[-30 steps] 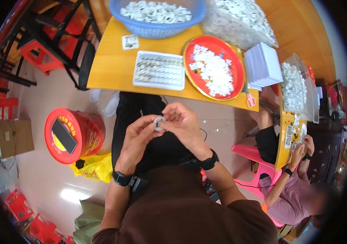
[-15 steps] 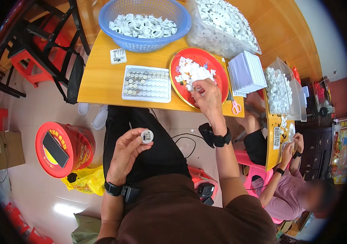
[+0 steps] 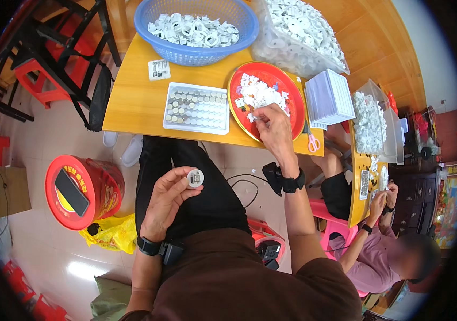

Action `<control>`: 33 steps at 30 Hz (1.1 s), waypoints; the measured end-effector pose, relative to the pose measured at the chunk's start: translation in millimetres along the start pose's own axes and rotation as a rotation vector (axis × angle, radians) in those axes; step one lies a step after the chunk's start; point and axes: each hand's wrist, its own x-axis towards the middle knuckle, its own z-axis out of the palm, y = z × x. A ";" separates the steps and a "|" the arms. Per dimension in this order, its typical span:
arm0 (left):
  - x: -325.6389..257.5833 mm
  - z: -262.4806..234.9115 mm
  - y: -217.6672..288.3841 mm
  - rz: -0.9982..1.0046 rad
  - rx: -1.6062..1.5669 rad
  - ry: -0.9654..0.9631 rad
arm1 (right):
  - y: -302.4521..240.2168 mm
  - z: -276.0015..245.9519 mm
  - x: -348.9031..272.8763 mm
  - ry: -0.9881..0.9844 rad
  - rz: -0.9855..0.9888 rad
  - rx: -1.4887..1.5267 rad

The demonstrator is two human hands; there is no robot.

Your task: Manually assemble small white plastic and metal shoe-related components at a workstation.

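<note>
My left hand [image 3: 170,193] is closed, pinching a small round white plastic housing [image 3: 195,178] between thumb and fingers above my lap. The housing's hollow side, with small dark and metallic parts inside, faces up. My right hand [image 3: 275,128] reaches over the near rim of a round red tray [image 3: 296,119], its thumb and fingertips pressed together beside a heap of small white plastic pieces [image 3: 260,94]. Whatever sits between those fingertips is too small to make out. Left of the tray, a white compartment tray [image 3: 207,124] holds rows of silvery round button cells [image 3: 181,105].
A blue basket [image 3: 196,55] and a clear bin [image 3: 299,59], both full of white parts, stand at the back. Stacked white trays [image 3: 330,99] and pink scissors [image 3: 313,142] lie right. A co-worker [image 3: 381,257] sits further right. A red bucket [image 3: 97,184] bears a phone [image 3: 71,192].
The whole view has shifted slightly. My left hand still holds the round housing over my lap, and my right hand remains at the red tray with its fingertips together.
</note>
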 end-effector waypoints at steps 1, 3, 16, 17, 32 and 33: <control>1.0 -0.3 -0.3 -0.005 -0.003 0.006 | 2.6 0.9 0.0 0.010 0.013 0.023; 3.2 -1.5 -1.5 -0.006 -0.006 0.010 | 10.3 2.0 0.7 0.050 0.052 0.056; 3.4 -5.5 -1.8 0.007 0.025 -0.004 | -3.6 -6.8 -0.1 0.099 0.373 0.915; 2.4 -6.0 -1.4 0.007 0.025 -0.003 | -4.3 -6.9 -0.8 0.098 0.374 0.916; -18.7 -38.0 11.5 0.015 -0.025 -0.046 | -47.1 7.4 -32.3 0.077 0.342 0.880; -19.5 -39.5 11.7 0.016 -0.027 -0.041 | -48.6 7.3 -35.5 0.052 0.379 0.905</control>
